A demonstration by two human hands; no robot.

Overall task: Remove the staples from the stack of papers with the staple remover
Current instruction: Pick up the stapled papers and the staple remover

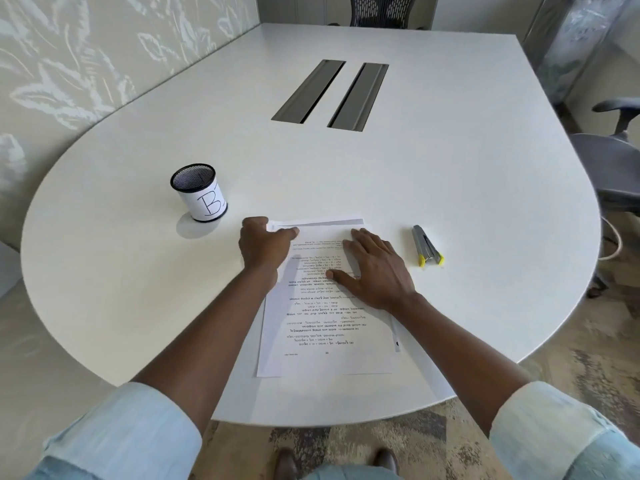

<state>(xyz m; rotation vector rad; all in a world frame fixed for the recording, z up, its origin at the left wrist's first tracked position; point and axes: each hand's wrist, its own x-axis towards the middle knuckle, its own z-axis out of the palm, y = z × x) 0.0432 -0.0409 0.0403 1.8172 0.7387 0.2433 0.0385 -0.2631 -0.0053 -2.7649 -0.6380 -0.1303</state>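
Plainly marked with a handwritten "B": mesh cup point(198, 192) on counter point(450, 174), contents not visible. Printed text on stack of papers point(329, 306), too small to read. Left hand point(265, 245) pinching the far left corner of the sheets. Right hand point(375, 268) flat and released, pressing the top page. Staple remover point(426, 246) untouched, lying right of the papers.

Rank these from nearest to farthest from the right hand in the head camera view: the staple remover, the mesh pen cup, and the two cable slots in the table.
From the right hand:
1. Staple remover, just to its right on the table.
2. Mesh pen cup, off to the left, past the left hand.
3. Cable slots, farther up the table's middle.
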